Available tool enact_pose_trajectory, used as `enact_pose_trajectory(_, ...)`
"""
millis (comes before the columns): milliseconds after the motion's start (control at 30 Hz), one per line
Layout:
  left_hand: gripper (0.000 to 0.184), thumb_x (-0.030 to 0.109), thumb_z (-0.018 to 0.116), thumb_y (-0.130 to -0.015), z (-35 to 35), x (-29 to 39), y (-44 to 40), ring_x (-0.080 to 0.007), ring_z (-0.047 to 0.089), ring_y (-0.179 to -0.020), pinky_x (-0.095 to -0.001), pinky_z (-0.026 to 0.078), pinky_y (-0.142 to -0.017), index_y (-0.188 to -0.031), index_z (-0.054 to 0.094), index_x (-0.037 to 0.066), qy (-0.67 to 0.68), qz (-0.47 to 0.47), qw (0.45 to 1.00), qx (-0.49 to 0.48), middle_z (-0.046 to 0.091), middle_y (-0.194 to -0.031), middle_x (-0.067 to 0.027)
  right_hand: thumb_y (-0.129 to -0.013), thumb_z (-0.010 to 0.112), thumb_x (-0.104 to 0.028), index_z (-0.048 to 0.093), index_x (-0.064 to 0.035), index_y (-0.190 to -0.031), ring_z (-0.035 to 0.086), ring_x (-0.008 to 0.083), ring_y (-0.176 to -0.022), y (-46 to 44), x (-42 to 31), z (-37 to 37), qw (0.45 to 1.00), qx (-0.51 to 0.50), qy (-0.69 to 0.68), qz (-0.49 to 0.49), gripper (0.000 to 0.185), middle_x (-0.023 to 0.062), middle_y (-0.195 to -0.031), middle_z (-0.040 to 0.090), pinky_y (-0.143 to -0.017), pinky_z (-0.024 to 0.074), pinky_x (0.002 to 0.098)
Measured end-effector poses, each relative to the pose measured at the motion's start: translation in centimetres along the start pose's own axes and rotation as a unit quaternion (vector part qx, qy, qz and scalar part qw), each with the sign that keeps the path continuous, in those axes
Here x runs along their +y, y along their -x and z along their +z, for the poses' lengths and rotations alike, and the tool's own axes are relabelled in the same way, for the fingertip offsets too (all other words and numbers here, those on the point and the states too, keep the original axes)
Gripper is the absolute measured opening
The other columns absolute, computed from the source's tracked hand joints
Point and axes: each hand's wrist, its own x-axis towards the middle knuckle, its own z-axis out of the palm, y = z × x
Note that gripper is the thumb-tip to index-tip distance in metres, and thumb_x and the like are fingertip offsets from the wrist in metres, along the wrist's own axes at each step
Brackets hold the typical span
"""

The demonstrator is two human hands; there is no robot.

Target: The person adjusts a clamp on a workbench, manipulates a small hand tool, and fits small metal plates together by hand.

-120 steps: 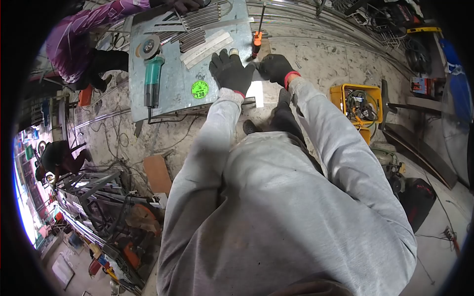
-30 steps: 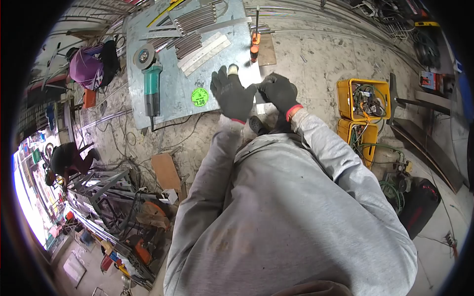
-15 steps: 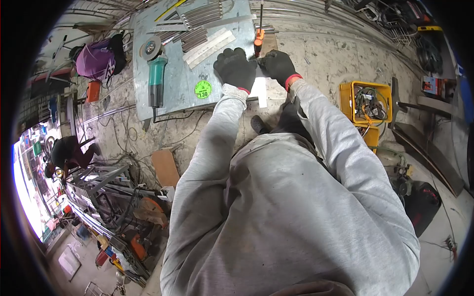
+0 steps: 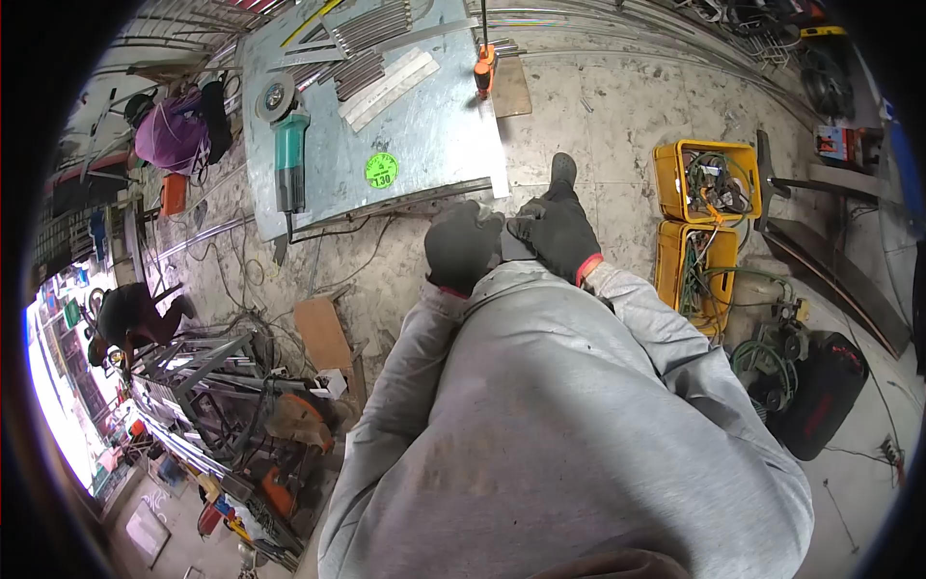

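Note:
My left hand (image 4: pixel 461 247), in a black glove with a red cuff, is held close in front of my waist, just off the near edge of the table. Its fingers are curled. My right hand (image 4: pixel 559 237), gloved the same way, is beside it with fingers bent and thumb side toward the left hand. A small dark grey flat patch (image 4: pixel 517 248) shows between the two hands; whether it is a held piece or clothing I cannot tell. The metal-topped table (image 4: pixel 434 145) lies beyond, with an orange-handled clamp (image 4: pixel 484 75) at its right edge.
On the table are a green angle grinder (image 4: pixel 289 159), a light flat strip (image 4: pixel 390 91) and several metal bars (image 4: pixel 371 27). Yellow crates (image 4: pixel 666 193) with cables stand at right. A crouching person (image 4: pixel 135 314) is at far left, near a metal rack. A cord crosses the floor.
Both hands have drawn back from the table's right edge to in front of my waist. The view has shifted, and more of the second yellow crate shows.

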Motion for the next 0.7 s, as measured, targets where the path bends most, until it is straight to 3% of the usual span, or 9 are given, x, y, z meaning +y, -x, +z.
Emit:
enact_pose_trajectory(33, 0.032, 0.04, 0.073, -0.089, -0.3, 0.0, -0.1, -0.0372, 0.068, -0.077, -0.0484, 0.052, -0.067, -0.09, 0.07, 0.008, 0.001, -0.001, 1.0, -0.001, 0.068, -0.08, -0.0167, -0.096, 0.072, -0.021, 0.072, -0.0031, -0.109, 0.07, 0.0173, -0.08, -0.2, -0.7, -0.4, 1.0, -0.001, 0.0, 0.001, 0.022, 0.0107, -0.097, 0.075, -0.063, 0.0543, 0.0329)
enact_pose_trajectory(133, 0.036, 0.042, 0.071, -0.092, -1.4, 0.4, -0.9, -0.0384, 0.07, -0.079, -0.0484, 0.054, -0.07, -0.091, 0.074, 0.006, -0.041, -0.066, 0.997, -0.008, 0.071, -0.083, -0.0183, -0.096, 0.071, -0.014, 0.069, 0.002, -0.101, 0.064, 0.0161, -0.077, -1.3, -3.0, -1.9, 0.939, -0.035, -0.309, 0.15, 0.017, 0.007, -0.084, 0.07, -0.072, 0.0515, 0.0318)
enact_pose_trajectory(267, 0.038, 0.044, 0.069, -0.091, -1.1, 0.8, -3.3, -0.0384, 0.072, -0.083, -0.0479, 0.055, -0.073, -0.093, 0.076, 0.006, 0.011, -0.104, 0.994, -0.037, 0.073, -0.089, -0.019, -0.096, 0.07, -0.014, 0.069, 0.001, -0.1, 0.065, 0.0154, -0.078, -3.3, -2.3, -1.4, 0.953, -0.027, -0.274, 0.125, 0.016, 0.006, -0.082, 0.07, -0.071, 0.0511, 0.0321)
enact_pose_trajectory(333, 0.039, 0.044, 0.067, -0.09, -1.3, 1.6, -4.3, -0.0385, 0.072, -0.087, -0.0477, 0.056, -0.077, -0.096, 0.077, 0.007, -0.062, -0.091, 0.991, -0.082, 0.074, -0.093, -0.0191, -0.104, 0.06, -0.022, 0.068, -0.0085, -0.112, 0.065, 0.0168, -0.072, -3.0, -3.0, -2.1, 0.952, -0.08, -0.264, 0.134, 0.018, 0.0044, -0.089, 0.07, -0.064, 0.0544, 0.0341)
enact_pose_trajectory(467, 0.038, 0.043, 0.067, -0.088, 0.0, 1.1, -5.2, -0.0397, 0.071, -0.086, -0.0496, 0.056, -0.077, -0.095, 0.077, 0.008, -0.04, -0.117, 0.988, -0.092, 0.074, -0.092, -0.0192, -0.1, 0.064, -0.021, 0.069, -0.0064, -0.107, 0.066, 0.0178, -0.072, -4.3, -1.0, -0.7, 0.977, -0.038, -0.183, 0.101, 0.017, 0.0069, -0.086, 0.072, -0.066, 0.0535, 0.0331)
enact_pose_trajectory(533, 0.037, 0.042, 0.067, -0.086, 0.3, 0.7, -5.7, -0.0409, 0.07, -0.084, -0.0509, 0.055, -0.075, -0.092, 0.077, 0.007, -0.041, -0.087, 0.993, -0.066, 0.073, -0.091, -0.02, -0.095, 0.067, -0.018, 0.071, -0.0025, -0.1, 0.067, 0.0203, -0.073, -5.4, 1.6, 0.9, 0.991, 0.078, -0.015, -0.105, 0.016, 0.0122, -0.082, 0.072, -0.069, 0.0526, 0.034)
enact_pose_trajectory(567, 0.037, 0.042, 0.067, -0.086, 0.1, 0.6, -6.3, -0.0409, 0.07, -0.084, -0.0509, 0.055, -0.075, -0.092, 0.077, 0.007, -0.042, -0.087, 0.993, -0.066, 0.073, -0.091, -0.02, -0.095, 0.067, -0.018, 0.071, -0.0025, -0.1, 0.067, 0.0203, -0.073, -6.0, 0.7, 0.5, 0.991, 0.077, -0.016, -0.105, 0.016, 0.0122, -0.082, 0.072, -0.069, 0.0526, 0.034)
enact_pose_trajectory(633, 0.035, 0.041, 0.068, -0.085, -0.5, 1.0, -8.1, -0.0411, 0.069, -0.083, -0.0514, 0.054, -0.074, -0.087, 0.076, 0.007, -0.038, -0.097, 0.99, -0.094, 0.072, -0.089, -0.0205, -0.093, 0.065, -0.017, 0.072, -0.0015, -0.102, 0.068, 0.0205, -0.078, -7.0, -2.1, -0.8, 0.983, 0.042, -0.145, 0.104, 0.019, 0.0106, -0.085, 0.073, -0.073, 0.0527, 0.0363)
enact_pose_trajectory(700, 0.033, 0.04, 0.068, -0.084, -0.6, 1.0, -9.5, -0.0409, 0.069, -0.083, -0.0508, 0.053, -0.073, -0.083, 0.076, 0.007, -0.037, -0.106, 0.987, -0.116, 0.071, -0.087, -0.0211, -0.093, 0.065, -0.016, 0.072, -0.0017, -0.101, 0.067, 0.0205, -0.077, -8.6, -1.6, -0.6, 0.98, 0.046, -0.163, 0.108, 0.018, 0.0101, -0.083, 0.072, -0.072, 0.0528, 0.0365)
